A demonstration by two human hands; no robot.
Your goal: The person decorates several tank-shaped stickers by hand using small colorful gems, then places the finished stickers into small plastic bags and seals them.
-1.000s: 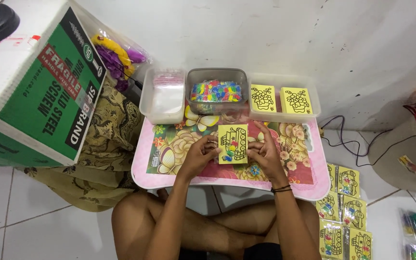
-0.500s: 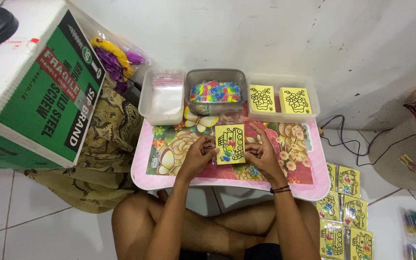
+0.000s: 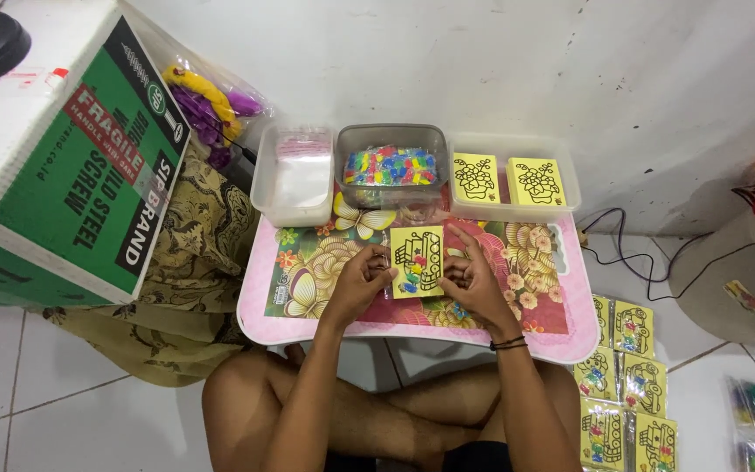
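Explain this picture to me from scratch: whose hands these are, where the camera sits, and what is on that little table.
There is no machine here. A person sits cross-legged on the floor with a camera worn on the head, so the single view looks down at their own hands. The left hand and right hand together hold a yellow picture card with a black outline drawing, over a pink floral table. Along the table's far edge stand three clear tubs: one of small plastic bags, one of colourful small packets, one of more yellow cards. Bagged cards lie on the floor at the right.
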